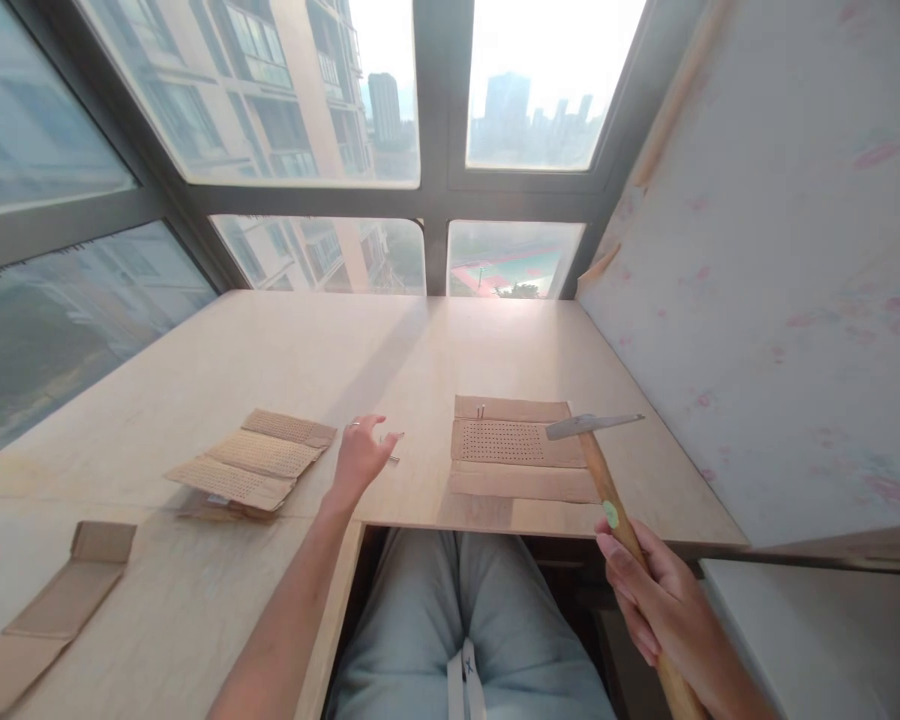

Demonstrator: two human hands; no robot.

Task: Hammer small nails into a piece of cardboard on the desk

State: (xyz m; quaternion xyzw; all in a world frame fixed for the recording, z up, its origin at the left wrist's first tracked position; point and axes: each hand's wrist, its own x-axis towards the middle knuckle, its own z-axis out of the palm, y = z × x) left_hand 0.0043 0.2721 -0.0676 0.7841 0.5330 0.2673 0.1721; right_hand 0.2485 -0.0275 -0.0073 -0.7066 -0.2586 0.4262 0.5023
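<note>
My right hand (664, 590) is wrapped round the wooden handle of a hammer (596, 450). Its metal head is raised over the right end of a flat cardboard piece (521, 482) dotted with rows of small holes. Two thin nails (481, 411) stand upright near the far left edge of that cardboard. Left of it, my left hand (364, 455) hovers low above the tabletop, thumb and forefinger apart. Just by its fingertips lie a few loose nails (394, 459); part of them may be hidden by the hand.
A folded stack of hole-punched cardboard (259, 455) lies to the left on the wooden tabletop (330, 350). Another bent cardboard strip (64, 600) is at the near left. Windows (270, 90) rise behind, and a flowered wall (780, 280) borders the right side.
</note>
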